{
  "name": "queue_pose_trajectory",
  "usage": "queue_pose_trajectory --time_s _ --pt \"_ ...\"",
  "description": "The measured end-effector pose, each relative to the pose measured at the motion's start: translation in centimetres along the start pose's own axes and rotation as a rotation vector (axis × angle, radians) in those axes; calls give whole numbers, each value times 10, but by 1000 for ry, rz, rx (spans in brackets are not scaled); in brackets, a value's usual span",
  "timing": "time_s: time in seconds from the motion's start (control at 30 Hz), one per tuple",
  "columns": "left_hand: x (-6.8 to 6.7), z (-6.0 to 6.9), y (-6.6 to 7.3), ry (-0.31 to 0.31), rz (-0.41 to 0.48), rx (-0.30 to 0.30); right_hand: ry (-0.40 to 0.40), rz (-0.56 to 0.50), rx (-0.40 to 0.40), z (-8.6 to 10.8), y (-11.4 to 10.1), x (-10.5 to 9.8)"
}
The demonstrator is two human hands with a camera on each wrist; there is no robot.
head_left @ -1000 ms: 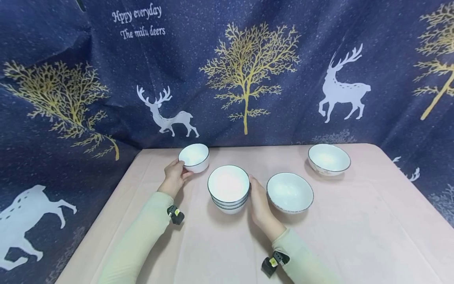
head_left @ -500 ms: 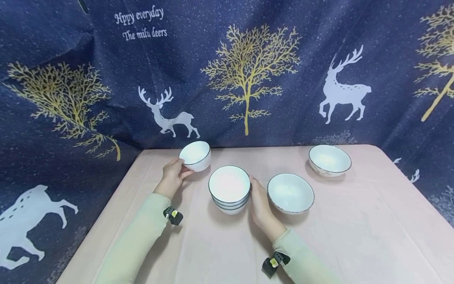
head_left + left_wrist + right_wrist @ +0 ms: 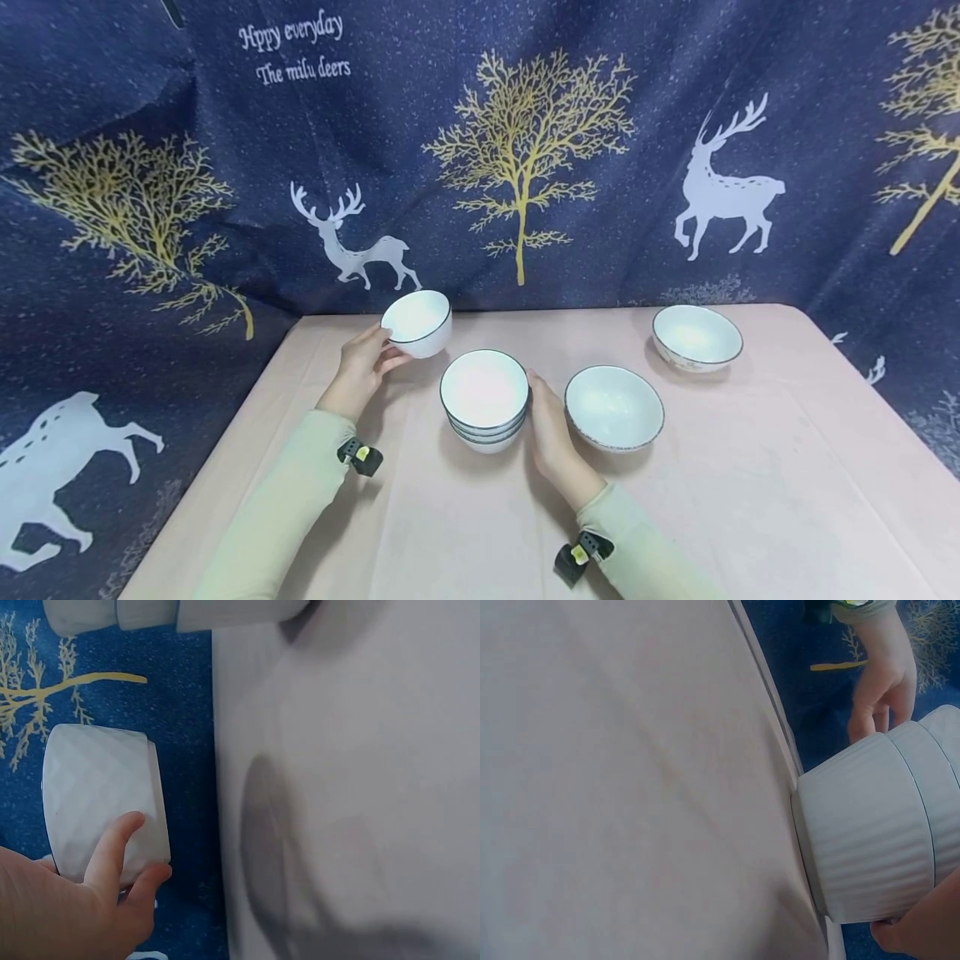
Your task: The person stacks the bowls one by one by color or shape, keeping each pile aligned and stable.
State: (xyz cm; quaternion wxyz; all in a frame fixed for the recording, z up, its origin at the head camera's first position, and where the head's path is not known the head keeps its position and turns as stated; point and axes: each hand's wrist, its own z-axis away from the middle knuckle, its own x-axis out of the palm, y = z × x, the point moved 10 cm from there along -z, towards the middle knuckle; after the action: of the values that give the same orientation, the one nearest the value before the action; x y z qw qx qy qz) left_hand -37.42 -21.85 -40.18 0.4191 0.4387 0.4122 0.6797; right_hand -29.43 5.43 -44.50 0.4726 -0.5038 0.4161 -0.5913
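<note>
A small white bowl (image 3: 417,325) with a dark rim is held off the table by my left hand (image 3: 360,367), thumb at its rim and fingers underneath. Close up, the left wrist view shows the diamond-textured outside of this bowl (image 3: 105,795) with two fingers against it. Just right of it stands a nested stack of similar white bowls (image 3: 484,396). Against the right side of the stack rests my right hand (image 3: 552,437), its fingers extended along the wall. In the right wrist view the stack's lowest bowl (image 3: 870,832) is ribbed; most of the right hand is cut off there.
A wider white bowl (image 3: 614,408) sits just right of my right hand. Another bowl (image 3: 697,337) stands near the back right of the pink-covered table (image 3: 787,467). Behind the table hangs a dark blue cloth (image 3: 585,267) printed with deer and trees.
My left hand has lifted the small bowl up from the table, moving it slightly right and tilting it. My right hand and the stack stay where they were.
</note>
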Motion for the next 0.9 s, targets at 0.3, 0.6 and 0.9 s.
queue_pose_trajectory --time_s 0.3,0.6,0.9 --pt "13 15 12 -59 5 19 -1 9 -15 -1 -2 0" --pt "27 33 22 -143 49 25 -4 21 2 -1 1 1" --pt "41 52 34 -203 -26 66 -9 20 15 4 -5 3"
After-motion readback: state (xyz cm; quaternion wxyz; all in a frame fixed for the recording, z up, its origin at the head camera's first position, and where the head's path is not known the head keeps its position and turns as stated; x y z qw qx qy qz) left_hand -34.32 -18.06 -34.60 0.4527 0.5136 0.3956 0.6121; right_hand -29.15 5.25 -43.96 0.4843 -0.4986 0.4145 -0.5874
